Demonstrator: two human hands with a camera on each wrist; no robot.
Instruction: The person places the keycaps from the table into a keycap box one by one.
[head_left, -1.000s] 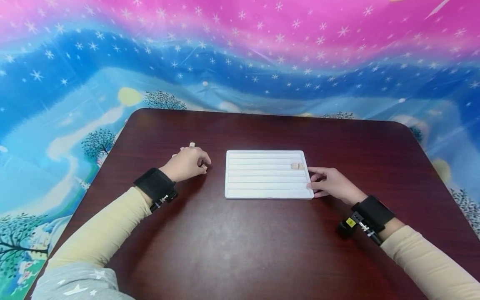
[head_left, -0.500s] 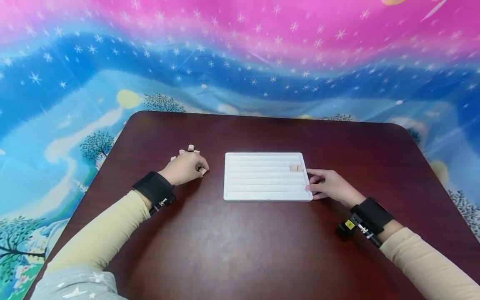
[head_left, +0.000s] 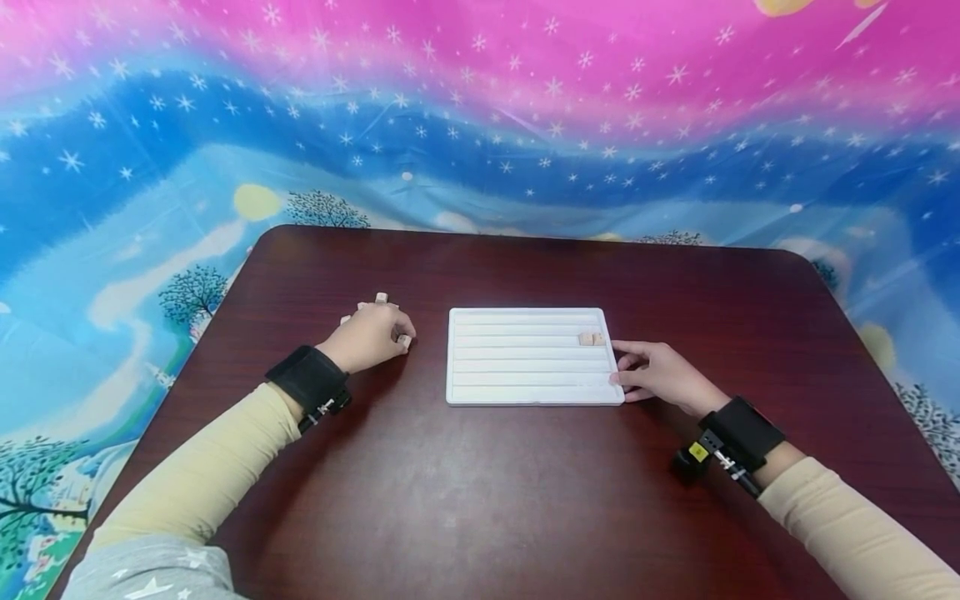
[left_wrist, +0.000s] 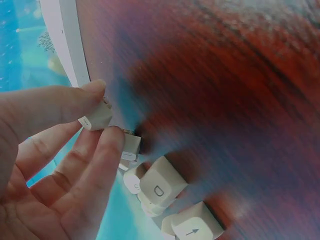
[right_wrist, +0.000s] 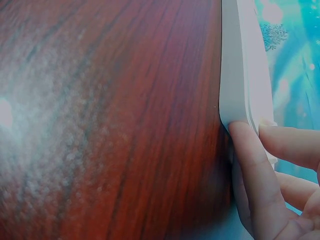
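Note:
My left hand (head_left: 367,337) pinches a pale keycap (left_wrist: 97,117) between thumb and fingertips, left of the white tray (head_left: 525,400). Beside and below those fingers lie several loose keycaps; a D keycap (left_wrist: 162,181) and an arrow keycap (left_wrist: 196,226) show their marks in the left wrist view. In the head view this hand partly hides the group, with one light keycap (head_left: 382,297) standing out behind it. My right hand (head_left: 663,375) grips the tray's right edge, its thumb on the rim. Two keycaps (head_left: 587,339) sit side by side in a ridged row near the tray's right end.
Everything rests on a dark reddish-brown table (head_left: 465,500) with rounded far corners. Behind it hangs a snowy patterned cloth (head_left: 480,133). A black wrist strap with a small camera (head_left: 693,457) hangs low near the tabletop beside my right wrist.
The left fingers have drawn in around the keycap, which has turned slightly between the fingertips. My right hand stays on the tray edge, and the head view has tilted up a little.

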